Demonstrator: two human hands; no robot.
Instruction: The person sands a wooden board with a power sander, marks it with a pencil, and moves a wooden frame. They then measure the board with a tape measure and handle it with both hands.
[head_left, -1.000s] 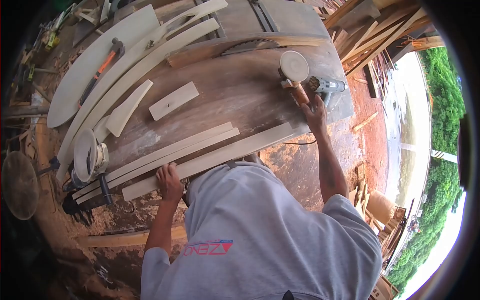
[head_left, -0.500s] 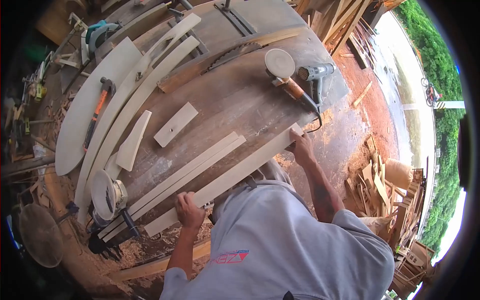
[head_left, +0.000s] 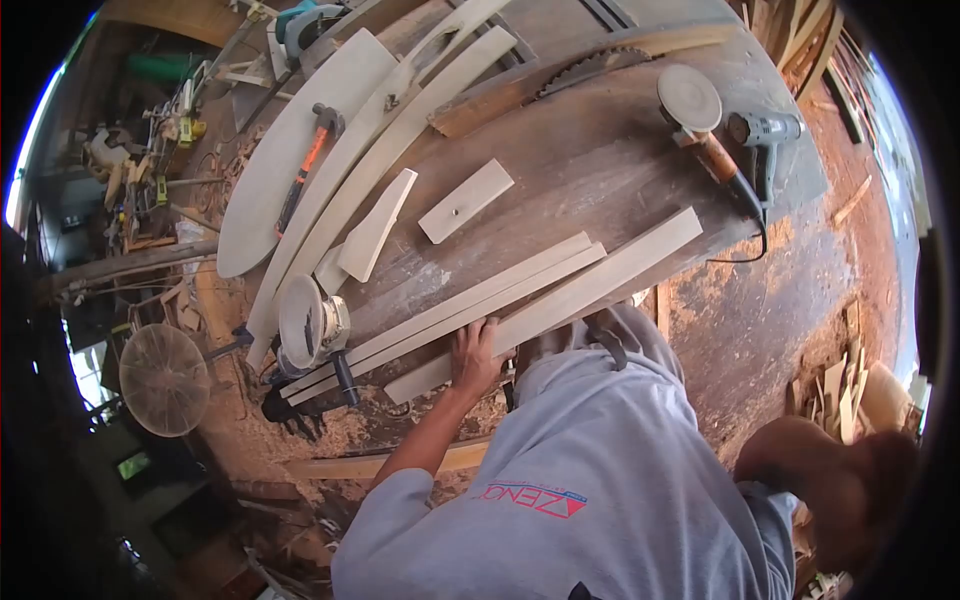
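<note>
My left hand [head_left: 475,358] lies across a pale wooden board [head_left: 600,284] near the table's front edge, its fingers curled over the far side. Two narrower wooden strips [head_left: 450,308] lie side by side just beyond it. On the lower right, my right arm [head_left: 830,475] is bent up close to the camera and blurred, and its fingers cannot be made out. At the left ends of the strips stands a disc sander [head_left: 312,322] with a round pale pad and a black side handle.
Behind are a short block with a hole [head_left: 467,200], a tapered piece [head_left: 377,225], curved wooden pieces [head_left: 400,125] and a hammer [head_left: 307,170]. A saw blade [head_left: 590,72], another sander [head_left: 712,150] and a heat gun [head_left: 765,150] lie farther back. Sawdust [head_left: 745,310] covers the floor.
My right hand has let go of the board's right end, and that arm has risen towards the camera. The board now lies nearer the strips. The view has swung, shifting the table right.
</note>
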